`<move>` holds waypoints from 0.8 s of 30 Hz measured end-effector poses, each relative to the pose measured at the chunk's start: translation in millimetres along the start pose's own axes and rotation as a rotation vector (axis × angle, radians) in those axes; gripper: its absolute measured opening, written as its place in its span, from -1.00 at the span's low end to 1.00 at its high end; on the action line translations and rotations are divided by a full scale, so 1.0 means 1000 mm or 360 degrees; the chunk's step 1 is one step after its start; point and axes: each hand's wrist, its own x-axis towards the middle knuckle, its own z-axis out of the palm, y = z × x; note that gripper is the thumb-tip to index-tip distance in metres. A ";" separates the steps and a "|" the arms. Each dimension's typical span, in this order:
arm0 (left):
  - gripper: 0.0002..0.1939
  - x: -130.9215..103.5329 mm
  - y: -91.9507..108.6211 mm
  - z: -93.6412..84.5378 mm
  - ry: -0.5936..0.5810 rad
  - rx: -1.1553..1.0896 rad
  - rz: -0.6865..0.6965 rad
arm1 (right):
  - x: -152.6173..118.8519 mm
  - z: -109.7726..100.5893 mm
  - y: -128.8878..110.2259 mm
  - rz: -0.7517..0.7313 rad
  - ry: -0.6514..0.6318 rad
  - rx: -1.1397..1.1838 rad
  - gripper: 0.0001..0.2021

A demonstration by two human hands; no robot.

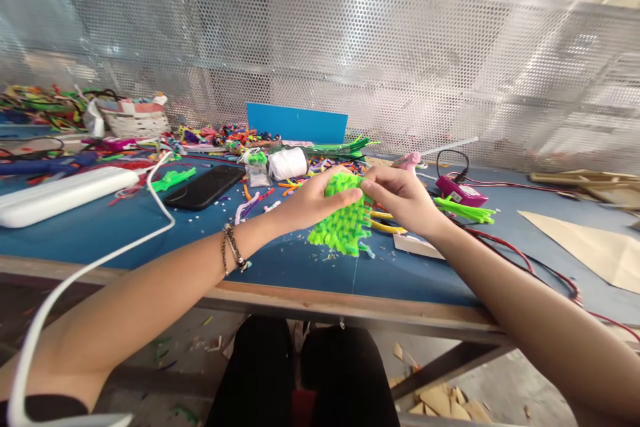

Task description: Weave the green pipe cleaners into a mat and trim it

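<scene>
A bright green woven piece of fuzzy pipe cleaners (343,221) is held up above the blue tabletop, with short loose ends along its right and lower edges. My left hand (320,200) grips its upper left part, the thumb lying across the front. At its upper right edge, my right hand (397,193) pinches with thumb and fingertips. What exactly sits between those right fingertips is too small to make out, but they touch the weave's edge. Yellow pipe cleaners (389,227) and a white strip (417,245) lie behind and below my right hand.
Left are a black phone (205,187), a white power strip (70,195) and its cable (165,210). A white thread spool (288,163), a blue panel (297,123) and mixed pipe cleaners stand behind. Right lie green pipe cleaners (465,209), a magenta box (461,191) and red wires.
</scene>
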 end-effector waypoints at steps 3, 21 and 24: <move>-0.73 0.003 -0.005 0.002 -0.0134 -0.0338 -0.0230 | 0.000 -0.002 0.004 0.0077 0.0044 0.0090 -0.63; -0.76 0.001 -0.005 -0.001 -0.0083 -0.0482 -0.0263 | 0.001 -0.006 0.012 0.0386 -0.0212 0.0957 -0.75; -0.75 0.001 -0.006 -0.001 -0.0142 -0.0456 -0.0247 | 0.002 -0.005 0.011 0.0379 -0.0256 0.0930 -0.73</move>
